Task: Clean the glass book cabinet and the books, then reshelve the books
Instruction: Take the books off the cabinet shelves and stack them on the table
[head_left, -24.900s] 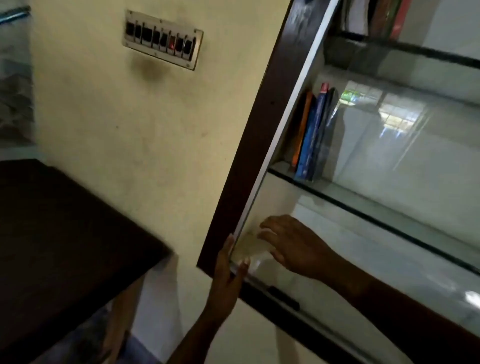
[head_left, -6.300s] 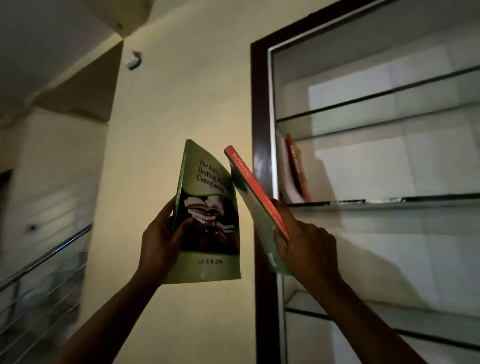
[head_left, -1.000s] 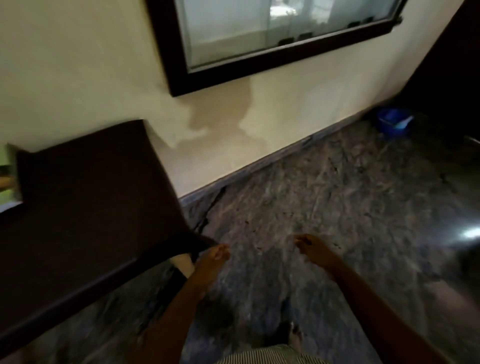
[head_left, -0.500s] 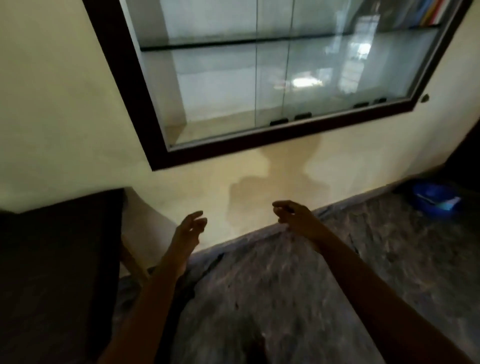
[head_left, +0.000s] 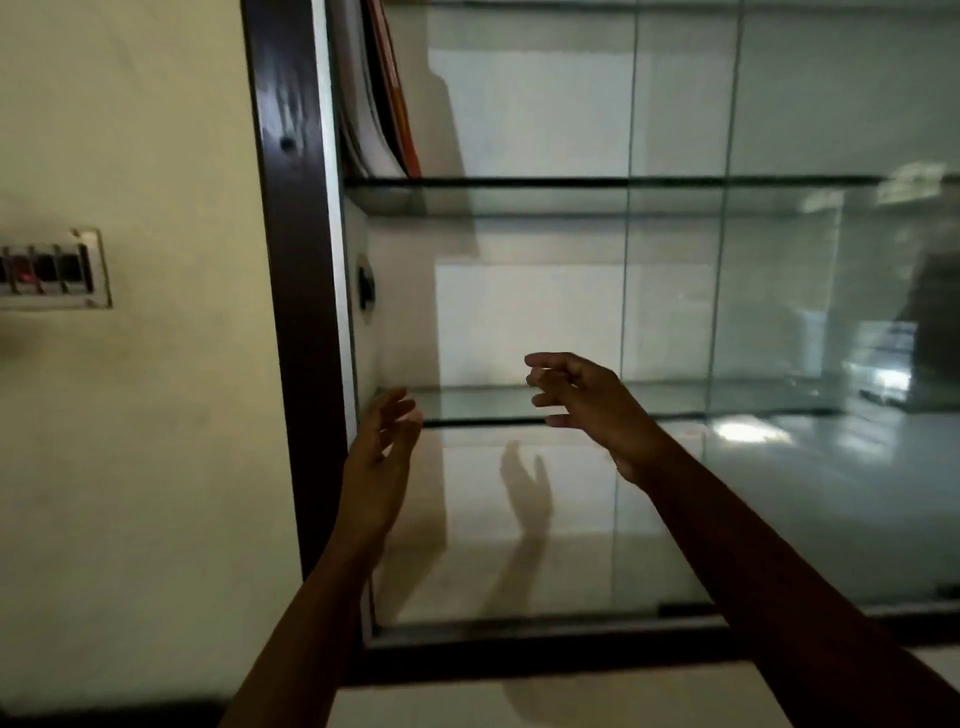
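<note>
**While I Face the Cabinet, Both Hands Are Empty**

As I stand before the cream wall (head_left: 145, 467), its switch panel (head_left: 52, 270) sits to the left of the dark-framed glass cabinet (head_left: 296, 312). Glass shelves (head_left: 519, 183) cross the inside. The books (head_left: 384, 104) lean on the upper shelf, hard against the left side, well above my hands. My left hand (head_left: 382, 447) is raised near the frame, fingers loose and spread; my right hand (head_left: 582, 400) hovers before the lower shelf, fingers loosely curled, holding nothing.
</note>
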